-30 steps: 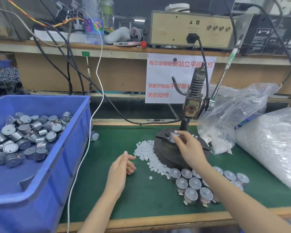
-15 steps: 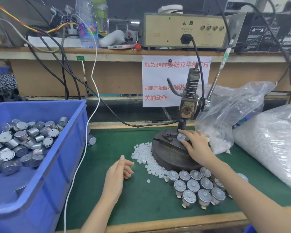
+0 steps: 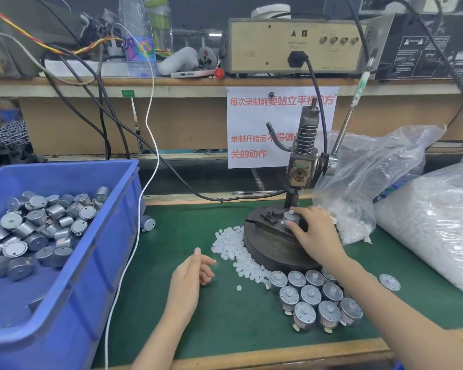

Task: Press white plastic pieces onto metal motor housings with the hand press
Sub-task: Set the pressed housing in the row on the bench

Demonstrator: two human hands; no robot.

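On the hand press [image 3: 300,166]'s round base, right under the ram, my right hand [image 3: 316,231] had its fingers curled around one motor housing [image 3: 291,218], with what looked like a small white bit on top. My left hand [image 3: 190,279] rested on the green mat [image 3: 225,321] left of the press, fingers loosely curled, nothing in them that I could see. The white plastic pieces [image 3: 235,249] were heaped against the base's left edge, and a bunch of housings [image 3: 316,297] stood just in front of the press. The blue bin [image 3: 91,263] of more housings sat well off to its left, and two clear bags [image 3: 364,177] sat to its right.
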